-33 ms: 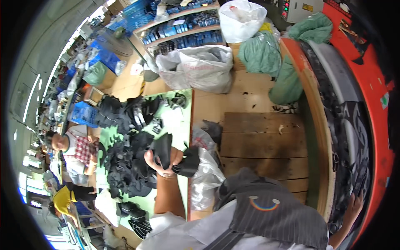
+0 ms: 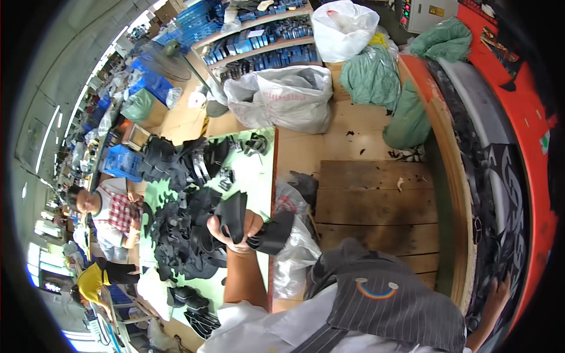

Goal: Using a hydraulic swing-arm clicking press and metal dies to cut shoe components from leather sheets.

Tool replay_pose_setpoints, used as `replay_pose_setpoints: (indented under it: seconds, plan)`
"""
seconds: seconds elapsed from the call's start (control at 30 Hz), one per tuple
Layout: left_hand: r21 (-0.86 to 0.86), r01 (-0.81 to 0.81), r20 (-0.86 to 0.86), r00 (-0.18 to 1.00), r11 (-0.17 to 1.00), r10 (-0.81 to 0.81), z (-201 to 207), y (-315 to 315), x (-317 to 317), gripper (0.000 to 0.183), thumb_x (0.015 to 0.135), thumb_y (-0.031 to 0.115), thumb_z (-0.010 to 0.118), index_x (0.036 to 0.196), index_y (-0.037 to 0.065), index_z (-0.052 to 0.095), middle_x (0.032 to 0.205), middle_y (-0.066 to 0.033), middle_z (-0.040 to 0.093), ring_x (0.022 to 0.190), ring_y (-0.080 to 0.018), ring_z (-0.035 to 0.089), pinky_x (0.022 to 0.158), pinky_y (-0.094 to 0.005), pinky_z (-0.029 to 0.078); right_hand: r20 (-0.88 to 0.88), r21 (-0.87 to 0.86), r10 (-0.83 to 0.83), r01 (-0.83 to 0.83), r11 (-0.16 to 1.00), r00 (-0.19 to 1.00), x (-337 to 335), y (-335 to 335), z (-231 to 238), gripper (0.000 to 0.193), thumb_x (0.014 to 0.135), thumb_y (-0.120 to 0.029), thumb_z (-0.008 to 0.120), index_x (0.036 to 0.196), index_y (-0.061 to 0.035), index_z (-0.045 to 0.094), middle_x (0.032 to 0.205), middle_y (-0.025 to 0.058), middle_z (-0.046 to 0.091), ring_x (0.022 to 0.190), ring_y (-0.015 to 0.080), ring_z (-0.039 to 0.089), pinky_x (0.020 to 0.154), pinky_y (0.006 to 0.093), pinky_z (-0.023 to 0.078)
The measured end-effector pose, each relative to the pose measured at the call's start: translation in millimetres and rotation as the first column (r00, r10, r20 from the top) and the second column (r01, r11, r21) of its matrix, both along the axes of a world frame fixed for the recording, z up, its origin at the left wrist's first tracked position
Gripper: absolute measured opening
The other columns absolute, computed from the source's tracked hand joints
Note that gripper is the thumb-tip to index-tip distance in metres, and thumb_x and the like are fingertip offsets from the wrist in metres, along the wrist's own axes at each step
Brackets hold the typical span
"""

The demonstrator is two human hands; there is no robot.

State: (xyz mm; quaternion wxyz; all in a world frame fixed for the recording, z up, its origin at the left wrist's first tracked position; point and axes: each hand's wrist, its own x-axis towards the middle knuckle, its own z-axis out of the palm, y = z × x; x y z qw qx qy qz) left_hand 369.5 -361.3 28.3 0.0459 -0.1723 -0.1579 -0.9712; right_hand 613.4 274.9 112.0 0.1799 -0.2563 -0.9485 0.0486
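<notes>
My left hand (image 2: 240, 235) is closed around black, flat, bendy cut pieces (image 2: 234, 213) over the right edge of the pale green table (image 2: 266, 165). One piece stands up between thumb and fingers; another black strip (image 2: 275, 234) sticks out to the right. Beside that hand lies a spread-out heap of black cut pieces (image 2: 182, 235). At the far right, my right hand (image 2: 498, 294) rests on black sheet material (image 2: 505, 206) with cut shapes in it, along the red machine (image 2: 532, 147). Its fingers are stretched out, with nothing visible held in them.
Clear plastic bags (image 2: 291, 259) hang beside the table. A large white woven sack (image 2: 285, 97), green sacks (image 2: 371, 76) and a shelf of blue items (image 2: 259, 44) stand farther back. Across the table is a person in a checked apron (image 2: 118, 212). Wooden boards (image 2: 376, 206) cover the floor.
The black strip in my left hand has swung outward to the right and shows more of its face. The whole view has shifted slightly. My right hand stays on the black sheet.
</notes>
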Motion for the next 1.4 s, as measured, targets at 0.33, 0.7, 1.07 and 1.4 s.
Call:
replay_pose_setpoints:
  seconds: [0.33,0.7,1.07,1.4]
  plan:
    - [0.098,0.139,-0.259,0.959,0.985,-0.11,10,19,-32,0.047,0.089,0.04,0.052,0.105,-0.003,0.06,0.072,-0.0047,0.064,0.035,-0.0067,0.045,0.043,-0.0235,0.041,0.272,0.11,-0.094,0.066,0.992,0.958,60,11,-83,0.035,0.095,-0.018,0.053,0.108,0.0144,0.053,0.13,0.0315,0.049,0.109,0.0459,0.054,0.09,0.0419,0.044]
    - [-0.852,0.438,0.098,0.673,-0.288,0.733,-23,-90,0,0.038,0.084,0.035,0.064,0.083,-0.003,0.063,0.065,-0.0136,0.064,0.055,-0.0268,0.062,0.055,-0.041,0.049,0.292,0.13,-0.217,0.186,0.974,0.931,34,2,-97,0.04,0.094,-0.027,0.057,0.107,0.0105,0.058,0.12,0.0282,0.057,0.104,0.0428,0.058,0.088,0.0426,0.047]
    - [-0.542,0.295,-0.005,0.935,-0.787,0.354,-97,-101,-103,0.056,0.086,0.042,0.058,0.119,-0.003,0.058,0.12,-0.0253,0.059,0.115,-0.0407,0.053,0.098,-0.0448,0.042,0.072,0.184,-0.421,0.403,0.897,0.904,50,-61,-105,0.035,0.083,-0.031,0.066,0.093,0.002,0.066,0.106,0.022,0.065,0.095,0.0396,0.062,0.083,0.0422,0.05]
    - [-0.949,-0.241,-0.097,0.836,-0.203,-0.539,-49,255,-177,0.03,0.087,0.024,0.065,0.108,0.002,0.065,0.102,-0.0169,0.068,0.093,-0.0295,0.067,0.079,-0.0356,0.053,-0.018,0.044,-0.317,0.318,0.947,0.948,-53,-110,-111,0.034,0.072,-0.038,0.071,0.072,-0.004,0.066,0.087,0.0117,0.067,0.073,0.0335,0.063,0.067,0.0424,0.051]
